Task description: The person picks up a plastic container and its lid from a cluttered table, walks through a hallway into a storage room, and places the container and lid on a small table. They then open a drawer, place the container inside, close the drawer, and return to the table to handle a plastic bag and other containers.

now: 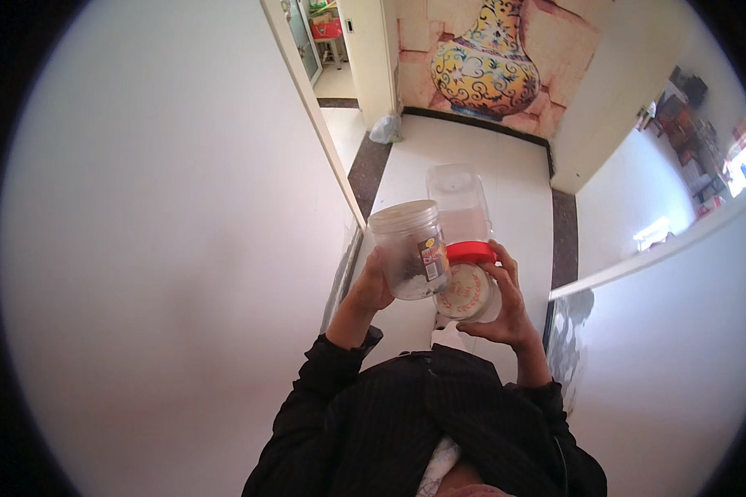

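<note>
My left hand [370, 284] grips a clear plastic jar [404, 264] with a pale screw lid, tilted slightly. Some dark and white bits show near its base, and its side bears a printed label. In my right hand [505, 307] are two containers held together. One is a large clear plastic canister [463, 208] with a red lid [471, 251], its body pointing away from me. Below the red lid is a round jar [466, 292], its pale round face towards me bearing a red wreath print and writing. The jars touch or overlap; which, I cannot tell.
White walls rise close on my left [180, 236] and right [653, 348]. Ahead, a tiled floor [466, 140] with dark border strips [564, 236] leads to a wall painted with a vase [485, 68]. A plastic bag [386, 128] lies by the left doorway. Another doorway opens right.
</note>
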A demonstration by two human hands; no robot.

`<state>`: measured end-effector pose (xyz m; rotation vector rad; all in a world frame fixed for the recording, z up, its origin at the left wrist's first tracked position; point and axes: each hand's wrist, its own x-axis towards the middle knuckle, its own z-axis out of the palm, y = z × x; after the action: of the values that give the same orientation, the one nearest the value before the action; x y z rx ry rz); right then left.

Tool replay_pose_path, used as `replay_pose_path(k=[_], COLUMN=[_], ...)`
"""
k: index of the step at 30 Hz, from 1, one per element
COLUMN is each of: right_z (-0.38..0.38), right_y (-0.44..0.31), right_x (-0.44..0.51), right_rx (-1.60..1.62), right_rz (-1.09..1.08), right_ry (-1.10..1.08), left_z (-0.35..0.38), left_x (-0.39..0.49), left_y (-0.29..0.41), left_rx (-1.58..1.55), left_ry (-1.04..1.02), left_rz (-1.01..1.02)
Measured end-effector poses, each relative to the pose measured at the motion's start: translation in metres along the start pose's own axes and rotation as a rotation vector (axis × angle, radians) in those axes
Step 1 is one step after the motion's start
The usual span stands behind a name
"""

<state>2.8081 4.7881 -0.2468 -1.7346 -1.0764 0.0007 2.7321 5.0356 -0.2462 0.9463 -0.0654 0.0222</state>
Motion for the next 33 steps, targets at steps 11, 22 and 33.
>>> replay_pose_path(k=[11,22,33], right_z=[0.022,-0.004,0.059], right_y=[0.112,0.237,0.323], right_x=[0.199,0.368,0.528], right_rx=[0.068,0.011,0.087], right_rz=[-0.089,-0.103,-0.170], right_ry=[-0.231,-0.327,-0.370], left_z=[-0.114,-0.187,-0.316], left_x=[0.126,0.302,0.402], left_y=[0.050,0.077,0.125], left_rx=[-0.040,0.018,-0.125], left_ry=[0.147,0.258,0.251], left_rz=[0.156,0.168,0.281])
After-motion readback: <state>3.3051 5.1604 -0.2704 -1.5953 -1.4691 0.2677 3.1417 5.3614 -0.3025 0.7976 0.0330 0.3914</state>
